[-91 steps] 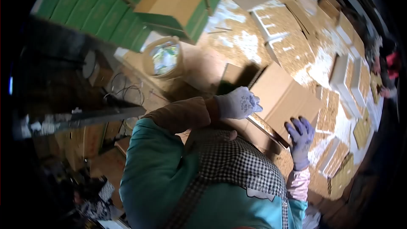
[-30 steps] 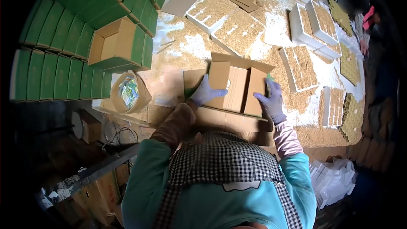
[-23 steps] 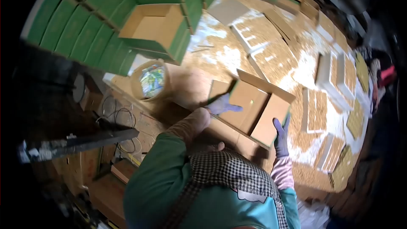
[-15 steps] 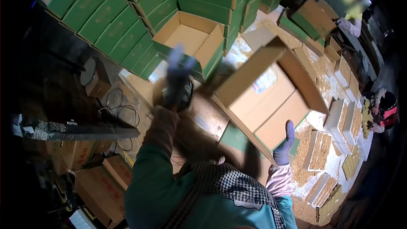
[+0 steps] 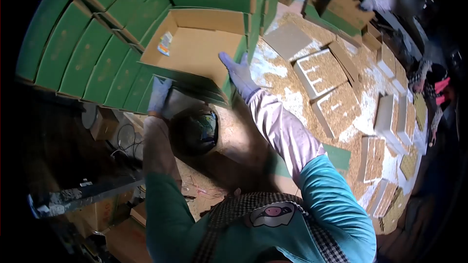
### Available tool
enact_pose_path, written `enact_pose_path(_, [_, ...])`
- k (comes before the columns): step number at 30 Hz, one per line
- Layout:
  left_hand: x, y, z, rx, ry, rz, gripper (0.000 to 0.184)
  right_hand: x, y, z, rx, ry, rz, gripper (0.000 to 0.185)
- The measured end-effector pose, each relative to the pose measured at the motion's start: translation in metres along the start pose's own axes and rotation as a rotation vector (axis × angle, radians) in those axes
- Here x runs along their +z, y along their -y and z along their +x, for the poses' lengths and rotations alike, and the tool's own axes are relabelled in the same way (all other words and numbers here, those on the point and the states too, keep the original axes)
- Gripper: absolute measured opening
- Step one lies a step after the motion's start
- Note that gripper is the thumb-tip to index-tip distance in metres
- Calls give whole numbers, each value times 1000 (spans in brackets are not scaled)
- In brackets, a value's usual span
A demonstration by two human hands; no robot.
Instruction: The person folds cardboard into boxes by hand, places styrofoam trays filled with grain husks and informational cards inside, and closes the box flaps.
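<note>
- The open box (image 5: 202, 51), green outside and brown inside, is between the person's 2 gloved hands, beside the stacked green boxes (image 5: 78, 56); 1 small packet (image 5: 165, 44) lies inside, near the left wall.
- The right hand (image 5: 239, 72) is at the box's right wall; its grip pinches that wall – thumb inside, fingers outside.
- The left hand (image 5: 160, 92) is at the front left corner; whether its grip pinches or only presses, one cannot tell.
- Below the box, a shadowed round container (image 5: 178, 134) holds packets (image 5: 208, 125); farther right, crumb-covered trays (image 5: 336, 107) rest on the worktop (image 5: 239, 141).
</note>
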State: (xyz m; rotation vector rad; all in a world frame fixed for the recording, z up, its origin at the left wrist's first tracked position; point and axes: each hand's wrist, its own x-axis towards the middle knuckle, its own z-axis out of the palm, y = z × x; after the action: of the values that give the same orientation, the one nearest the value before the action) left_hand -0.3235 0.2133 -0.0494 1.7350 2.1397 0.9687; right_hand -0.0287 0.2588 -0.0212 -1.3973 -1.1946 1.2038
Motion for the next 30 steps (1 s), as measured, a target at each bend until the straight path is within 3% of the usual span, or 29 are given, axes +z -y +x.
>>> enact_pose_path(2, [-1,16,-3,211,-12,-51,37,-42,27,-26,24,108,-369,94])
enact_pose_path(3, [-7,-5,-18,41,-20,-291,48,-80,-3,-36,-476,60,-745,85])
enact_pose_path(4, [-22,-34,-30,-142,-38,-522,59,-128,-13,-62,-505,102,-672,79])
enact_pose_path(5, [-21,-69,-60,-17,-236,-454,48,-177,-23,-87,-532,146,-599,73])
enact_pose_path(6, [-20,-103,-89,91,-440,-354,39,-224,-9,-133,-96,204,-54,70])
enact_pose_path(7, [-16,-127,-125,208,-373,-366,50,-276,-37,-170,5,114,-99,77])
enact_pose_path(9, [29,-155,-209,420,366,-378,72,-376,-115,-267,161,-158,-692,102])
enact_pose_path(10, [58,-165,-248,521,714,-299,84,-408,-143,-325,353,-124,-897,124])
enact_pose_path(11, [91,-163,-292,607,904,-198,95,-408,-164,-367,546,-66,-1058,134])
enact_pose_path(12, [130,-141,-346,695,911,-82,99,-406,-184,-407,745,-2,-1210,143])
enact_pose_path(13, [138,-154,-363,712,911,-82,99,-403,-213,-441,569,-22,-1195,148])
enact_pose_path(14, [143,-167,-379,753,966,223,98,-402,-232,-465,397,-38,-1176,153])
enact_pose_path(15, [146,-175,-393,781,1006,534,97,-399,-235,-475,295,-140,-1114,146])
enact_pose_path(16, [156,-165,-405,793,1001,537,97,-398,-238,-480,208,-255,-1060,131])
enact_pose_path(18, [165,-143,-410,826,763,276,95,-399,-226,-481,167,-399,-980,115])
enact_pose_path(20, [131,-165,-394,801,837,231,89,-409,-203,-485,131,-423,-975,106])
enact_pose_path(21, [110,-187,-382,666,1027,138,85,-416,-197,-486,76,-429,-836,103])
enact_pose_path(23, [92,-196,-365,519,1138,27,78,-426,-163,-484,-95,-484,-702,92])
enact_pose_path(24, [84,-188,-357,510,1071,5,76,-430,-146,-479,-148,-516,-578,85])
enact_pose_path(26, [61,-209,-323,887,805,-91,60,-441,-89,-462,-284,-566,-553,78])
enact_pose_path(28, [18,-299,-315,343,782,-251,43,-451,-37,-444,-226,-653,-411,69])
enact_pose_path(30, [24,-306,-295,831,682,-10,41,-465,5,-432,-219,-407,-312,65])
